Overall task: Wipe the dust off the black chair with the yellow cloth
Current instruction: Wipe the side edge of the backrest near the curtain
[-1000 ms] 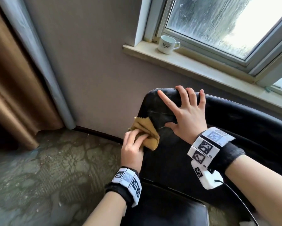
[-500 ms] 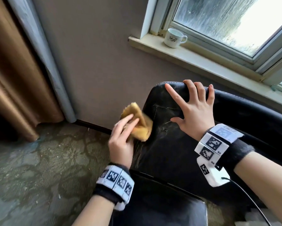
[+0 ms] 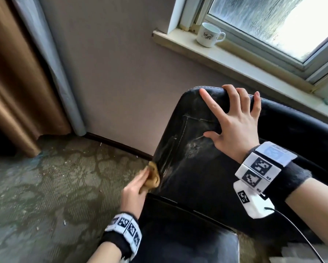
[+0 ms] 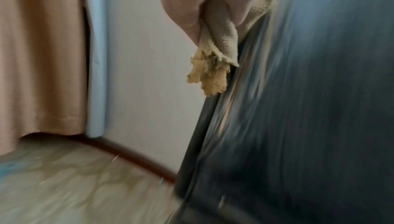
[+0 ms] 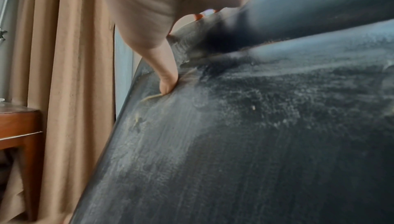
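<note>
Black chair [image 3: 201,177] fills the lower right of my head view, its backrest turned toward the wall and its leather grey with dust streaks and scuffs. I have the yellow cloth [image 3: 153,176] bunched in my left hand [image 3: 133,194], down low against the outer left edge of the backrest, just above where it meets the seat. From the left wrist view my fingers [image 4: 215,5] are curled round the cloth [image 4: 213,69], a frayed corner hanging out below them and touching the chair's edge [image 4: 298,109]; that picture is smeared with motion. So the left grip is closed on the cloth.

My right hand [image 3: 233,126] lies flat on the top of the backrest, fingers spread, fingertips over the upper rim, thumb out to the side. The right wrist view shows the thumb [image 5: 166,76] pressing into the dusty leather [image 5: 255,143]. That grip is wide, holding nothing.

On the windowsill [image 3: 235,57] stands a white mug [image 3: 208,35], well apart from the chair. A brown curtain [image 3: 13,82] hangs at the left over patterned carpet [image 3: 45,196].
</note>
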Demonstrator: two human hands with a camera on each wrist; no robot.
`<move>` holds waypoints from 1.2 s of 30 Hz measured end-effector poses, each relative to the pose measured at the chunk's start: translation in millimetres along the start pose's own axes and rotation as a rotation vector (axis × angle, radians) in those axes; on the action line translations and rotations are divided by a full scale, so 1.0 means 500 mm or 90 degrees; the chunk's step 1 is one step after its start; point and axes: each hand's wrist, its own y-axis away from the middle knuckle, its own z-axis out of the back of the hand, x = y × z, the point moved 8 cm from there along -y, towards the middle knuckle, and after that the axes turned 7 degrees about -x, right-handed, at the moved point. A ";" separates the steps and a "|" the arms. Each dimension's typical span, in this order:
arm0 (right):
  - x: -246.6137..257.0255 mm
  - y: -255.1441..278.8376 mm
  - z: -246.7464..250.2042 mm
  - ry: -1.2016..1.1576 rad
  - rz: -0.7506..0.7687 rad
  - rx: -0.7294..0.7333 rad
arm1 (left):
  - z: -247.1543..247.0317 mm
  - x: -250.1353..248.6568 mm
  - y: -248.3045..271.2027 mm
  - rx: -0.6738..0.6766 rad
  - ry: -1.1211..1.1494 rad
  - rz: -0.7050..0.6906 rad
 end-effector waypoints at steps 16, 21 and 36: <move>0.052 0.147 -0.048 0.007 0.120 -0.013 | -0.055 -0.074 -0.020 -0.099 -0.018 -0.117; 0.046 0.143 -0.063 -0.031 0.134 -0.016 | 0.006 -0.039 0.001 -0.154 0.033 0.021; 0.007 0.131 -0.062 -0.213 0.072 -0.036 | -0.116 -0.273 -0.036 -0.074 -0.103 -0.470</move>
